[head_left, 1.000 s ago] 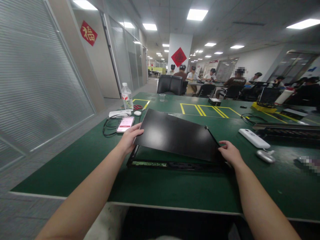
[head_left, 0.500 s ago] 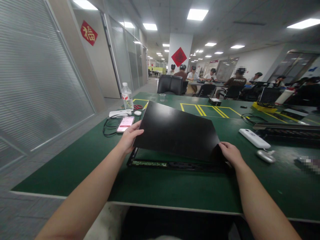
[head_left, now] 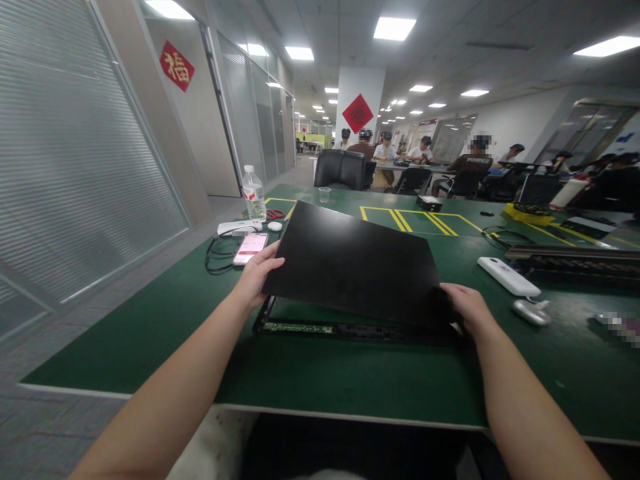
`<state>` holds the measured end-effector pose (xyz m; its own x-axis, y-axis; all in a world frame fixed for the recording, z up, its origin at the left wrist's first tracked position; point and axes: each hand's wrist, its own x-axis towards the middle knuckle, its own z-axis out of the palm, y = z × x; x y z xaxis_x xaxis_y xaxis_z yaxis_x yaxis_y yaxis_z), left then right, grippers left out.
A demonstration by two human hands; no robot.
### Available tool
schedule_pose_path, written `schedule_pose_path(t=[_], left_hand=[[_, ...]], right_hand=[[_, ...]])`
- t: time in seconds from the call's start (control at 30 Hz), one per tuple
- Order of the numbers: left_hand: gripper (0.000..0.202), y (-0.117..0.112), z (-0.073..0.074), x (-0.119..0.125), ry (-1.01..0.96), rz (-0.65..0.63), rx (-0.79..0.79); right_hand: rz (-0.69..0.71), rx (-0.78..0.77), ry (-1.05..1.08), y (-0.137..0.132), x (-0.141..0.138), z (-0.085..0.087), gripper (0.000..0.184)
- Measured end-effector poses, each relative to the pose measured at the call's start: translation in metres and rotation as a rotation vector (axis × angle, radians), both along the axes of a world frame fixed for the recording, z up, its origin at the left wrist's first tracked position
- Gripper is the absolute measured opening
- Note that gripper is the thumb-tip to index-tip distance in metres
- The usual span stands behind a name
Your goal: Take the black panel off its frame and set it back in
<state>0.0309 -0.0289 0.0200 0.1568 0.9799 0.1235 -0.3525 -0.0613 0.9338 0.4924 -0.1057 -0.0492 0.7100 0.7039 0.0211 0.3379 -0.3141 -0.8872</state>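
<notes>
A flat, glossy black screen panel [head_left: 350,260] is held up at a tilt between my two hands. My left hand [head_left: 259,270] grips its left edge, thumb on the dark face and fingers behind. At the lower right corner my right hand [head_left: 463,305] is closed on the edge, its fingertips partly out of sight. Below the panel a thin black frame [head_left: 390,333] lies on the green table [head_left: 150,333]. A green circuit strip [head_left: 297,328] shows along the frame's near side. The panel hides most of the frame.
A phone [head_left: 251,248], a cable and a water bottle [head_left: 254,193] are at the left. Red-handled scissors [head_left: 275,214] lie near the bottle. A white device [head_left: 509,277] and a grey mouse-like object [head_left: 531,312] sit at the right. Several people are seated farther back.
The panel's right end has moved slightly right, and my right hand with it. My left hand has shifted slightly left. Both hands keep hold of the panel.
</notes>
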Motion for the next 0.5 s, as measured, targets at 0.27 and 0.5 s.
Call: schedule_pose_path(t=[0.27, 0.5], left_hand=[[0.072, 0.009, -0.002, -0.007, -0.055, 0.006, -0.007], [0.065, 0.012, -0.004, -0.006, -0.070, 0.001, -0.039]], right_hand=[[0.333, 0.342, 0.444, -0.014, -0.014, 0.031, 0.042], [0.349, 0.380, 0.373, -0.026, -0.028, 0.046, 0.061]])
